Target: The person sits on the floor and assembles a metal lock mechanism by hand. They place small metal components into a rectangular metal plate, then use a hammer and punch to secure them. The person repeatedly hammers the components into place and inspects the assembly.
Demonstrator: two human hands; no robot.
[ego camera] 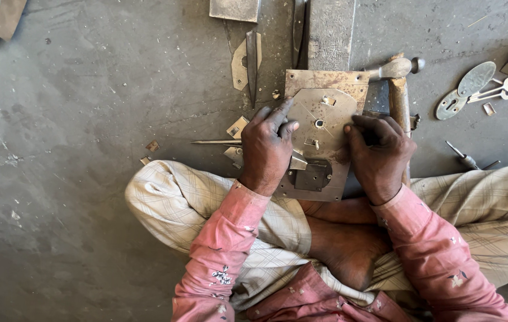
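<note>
Lying flat on the grey floor [75, 119] before crossed legs, a metal lock plate [319, 134] is pinned by both hands: the left hand [267, 150] presses fingers down on its left edge, the right hand [379, 154] curls closed over its right edge. A hammer [398, 77] rests just beyond, keys [498, 90] farther right.

This is a metalworking workshop floor: bare concrete [75, 119] strewn with cut metal scraps [237, 127], a hammer [398, 77], a punch [215, 142] and keyhole plates [465, 89] around a seated worker.
</note>
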